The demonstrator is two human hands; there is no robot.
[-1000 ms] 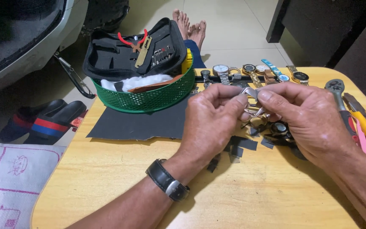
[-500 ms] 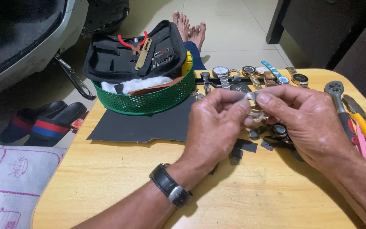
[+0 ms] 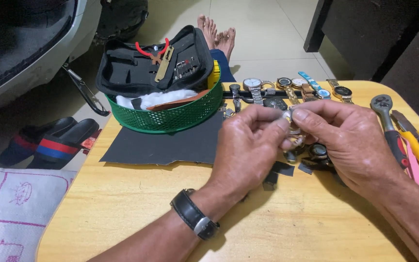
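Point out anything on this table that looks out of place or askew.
The black tool case sits tilted and open on the green basket, overhanging its rim. Small dark scraps lie scattered on the table below both hands.

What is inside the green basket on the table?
The green basket holds an open black tool case with red-handled pliers, and under it white cloth and a brown piece. Whatever lies deeper is covered.
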